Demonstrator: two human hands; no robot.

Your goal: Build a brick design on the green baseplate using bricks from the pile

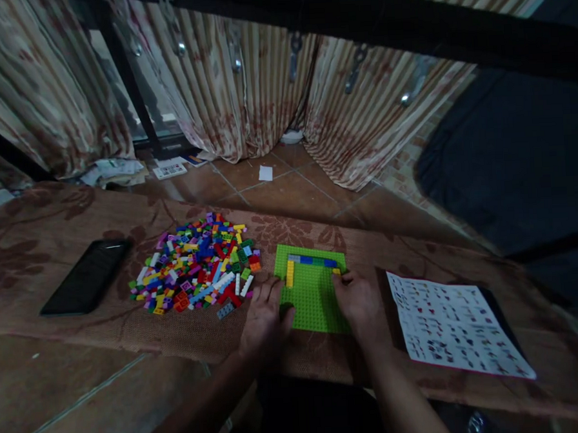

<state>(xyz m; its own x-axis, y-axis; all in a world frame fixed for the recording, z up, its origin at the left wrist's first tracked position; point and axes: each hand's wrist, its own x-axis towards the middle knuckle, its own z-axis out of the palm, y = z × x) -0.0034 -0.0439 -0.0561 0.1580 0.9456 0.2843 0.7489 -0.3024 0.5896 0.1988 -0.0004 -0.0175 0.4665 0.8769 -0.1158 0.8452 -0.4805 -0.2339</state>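
Note:
A green studded baseplate (313, 299) lies on a brown patterned cloth. A row of grey and blue bricks (311, 260) runs along its far edge, and a yellow brick (290, 273) stands at its left side. My left hand (264, 318) rests on the baseplate's near left corner, fingers curled against the edge. My right hand (359, 301) presses on the right edge, fingertips pinched by a small yellow piece near the far right corner. A pile of mixed coloured bricks (199, 263) lies to the left of the plate.
A black phone (86, 277) lies at the left on the cloth (39, 249). A printed instruction sheet (452, 324) lies to the right. Beyond the cloth are floor tiles, scattered papers (117, 170) and striped curtains (243, 83).

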